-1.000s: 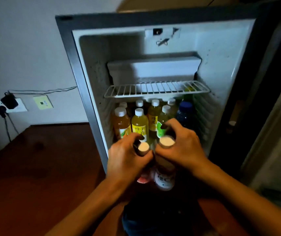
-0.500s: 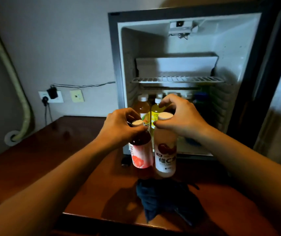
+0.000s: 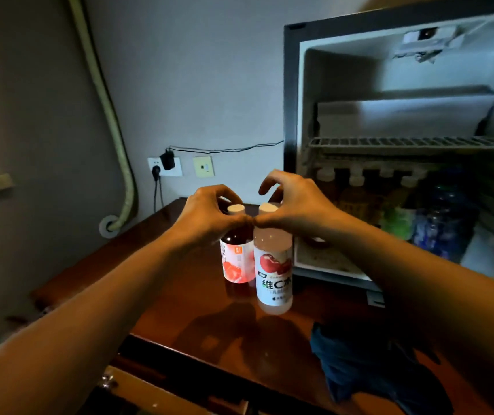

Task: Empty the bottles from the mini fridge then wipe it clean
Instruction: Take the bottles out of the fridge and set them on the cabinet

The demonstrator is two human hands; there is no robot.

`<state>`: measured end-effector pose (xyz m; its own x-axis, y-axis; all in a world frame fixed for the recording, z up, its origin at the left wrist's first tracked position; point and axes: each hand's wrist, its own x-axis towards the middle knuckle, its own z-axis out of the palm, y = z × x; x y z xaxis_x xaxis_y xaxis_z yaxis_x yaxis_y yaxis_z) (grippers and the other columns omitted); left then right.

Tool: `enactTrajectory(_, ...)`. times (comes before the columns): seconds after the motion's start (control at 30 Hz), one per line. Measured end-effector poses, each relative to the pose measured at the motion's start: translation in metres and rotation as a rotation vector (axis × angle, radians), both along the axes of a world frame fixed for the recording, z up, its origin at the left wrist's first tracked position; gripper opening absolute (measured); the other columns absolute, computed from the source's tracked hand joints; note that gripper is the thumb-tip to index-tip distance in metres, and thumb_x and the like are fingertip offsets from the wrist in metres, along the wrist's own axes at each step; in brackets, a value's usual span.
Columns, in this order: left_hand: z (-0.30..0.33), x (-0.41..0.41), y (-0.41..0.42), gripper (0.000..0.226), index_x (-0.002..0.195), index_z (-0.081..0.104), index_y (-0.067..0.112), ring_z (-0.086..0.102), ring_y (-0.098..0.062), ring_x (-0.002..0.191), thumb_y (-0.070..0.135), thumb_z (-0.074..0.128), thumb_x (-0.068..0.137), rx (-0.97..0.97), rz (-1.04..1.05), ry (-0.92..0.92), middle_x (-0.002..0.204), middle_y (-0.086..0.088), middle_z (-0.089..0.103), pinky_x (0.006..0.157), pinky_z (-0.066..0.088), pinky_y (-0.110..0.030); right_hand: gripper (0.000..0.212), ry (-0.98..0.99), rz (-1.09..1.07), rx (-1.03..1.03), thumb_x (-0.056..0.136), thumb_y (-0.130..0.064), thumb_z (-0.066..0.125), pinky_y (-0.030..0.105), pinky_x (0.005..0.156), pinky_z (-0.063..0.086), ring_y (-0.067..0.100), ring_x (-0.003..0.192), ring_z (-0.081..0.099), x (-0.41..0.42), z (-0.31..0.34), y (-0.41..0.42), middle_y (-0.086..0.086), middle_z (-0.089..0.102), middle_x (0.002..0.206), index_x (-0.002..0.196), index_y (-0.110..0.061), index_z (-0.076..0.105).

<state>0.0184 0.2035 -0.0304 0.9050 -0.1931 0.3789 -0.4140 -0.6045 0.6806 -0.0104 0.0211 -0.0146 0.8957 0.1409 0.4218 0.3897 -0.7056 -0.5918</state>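
Two bottles out of the mini fridge point(image 3: 292, 121), carried at frame centre over the table point(image 3: 179, 319).

Left hand point(image 3: 206, 217) grips the neck of the dark bottle point(image 3: 238, 259), fingers curled just under its white cap; right hand point(image 3: 296, 205) pinches the neck of the pale bottle point(image 3: 274, 277) between thumb and lower fingers, the index lifted clear. The bottles touch side by side; whether their bases rest on the table or hang just above it I cannot tell. Both look full: judged moderately heavy, stiff plastic, possibly slick if chilled, so a neck hold under the cap ridge suits. More bottles point(image 3: 356, 190) stand in the lower fridge compartment, right of frame. A dark cloth point(image 3: 368, 369) lies on the table, lower right.
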Motion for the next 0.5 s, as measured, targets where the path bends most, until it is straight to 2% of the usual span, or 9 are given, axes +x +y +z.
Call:
enactTrajectory(0.07,-0.001,0.011,0.014,0.041,0.102,0.064,0.021,0.066,-0.009,0.085,0.034,0.084,0.068,0.036,0.041,-0.007,0.094,0.001,0.070,0.066,0.051,-0.018,0.054,0.025,0.004,-0.015,0.063,-0.036,0.086,0.033,0.071,0.058,0.016,0.086,0.062,0.018,-0.001,0.014,0.002,0.064,0.095,0.108,-0.024,0.059)
enactTrajectory(0.2,-0.008,0.039,0.042,0.045,0.105,0.063,0.021,0.064,-0.009,0.088,0.034,0.085,0.068,0.063,0.127,0.013,0.099,0.001,0.069,0.071,0.050,-0.021,0.053,0.073,0.052,-0.049,0.066,-0.029,0.086,0.021,0.057,0.046,0.018,0.083,0.060,0.052,-0.007,0.041,0.003,0.063,0.096,0.110,-0.022,0.057)
enactTrajectory(0.33,-0.015,0.065,0.065,0.039,0.103,0.063,0.020,0.061,-0.007,0.084,0.031,0.083,0.071,0.072,0.177,0.001,0.098,0.002,0.068,0.064,0.047,-0.015,0.058,0.119,0.086,-0.043,0.072,-0.024,0.084,0.027,0.070,0.049,0.019,0.092,0.058,0.088,-0.018,0.065,0.007,0.063,0.114,0.121,-0.021,0.053)
enactTrajectory(0.43,-0.021,0.085,0.079,0.037,0.101,0.064,0.019,0.063,-0.010,0.084,0.031,0.082,0.072,0.058,0.261,-0.017,0.096,0.001,0.068,0.068,0.053,-0.022,0.057,0.122,0.089,-0.019,0.073,-0.025,0.083,0.033,0.077,0.055,0.024,0.099,0.061,0.117,-0.026,0.082,0.009,0.062,0.123,0.120,-0.024,0.051)
enactTrajectory(0.5,-0.025,0.099,0.087,0.034,0.099,0.064,0.020,0.063,-0.011,0.083,0.030,0.082,0.073,0.045,0.310,-0.019,0.095,0.001,0.068,0.068,0.053,-0.023,0.054,0.123,0.094,0.006,0.075,-0.024,0.081,0.032,0.076,0.055,0.025,0.100,0.062,0.134,-0.030,0.093,0.009,0.063,0.122,0.120,-0.025,0.051)
